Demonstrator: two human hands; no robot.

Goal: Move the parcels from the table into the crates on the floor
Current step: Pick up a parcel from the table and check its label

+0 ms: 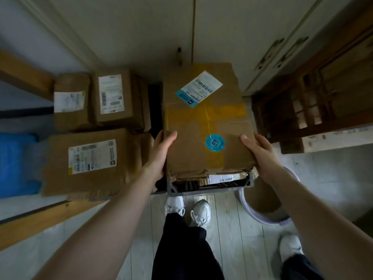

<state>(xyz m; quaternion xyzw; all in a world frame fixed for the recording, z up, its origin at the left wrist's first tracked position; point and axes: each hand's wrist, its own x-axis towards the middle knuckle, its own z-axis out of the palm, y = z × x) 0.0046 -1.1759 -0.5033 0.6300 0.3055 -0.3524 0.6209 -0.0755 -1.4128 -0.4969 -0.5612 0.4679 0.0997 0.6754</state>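
Gripping the large parcel [205, 126] by its near end, I have my left hand [161, 152] and right hand [260, 152] clamped on opposite sides, thumbs on top, other fingers hidden down the sides. The parcel sits over the grey crate [210, 189] on the floor; whether it rests on the rim, I cannot tell. A wide parcel [88, 160] lies just left.

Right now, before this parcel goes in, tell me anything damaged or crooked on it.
The parcel, held by the left hand and the right hand, is torn and crumpled along its near edge, gaping just above the grey crate. Its white shipping label sits askew across the top.
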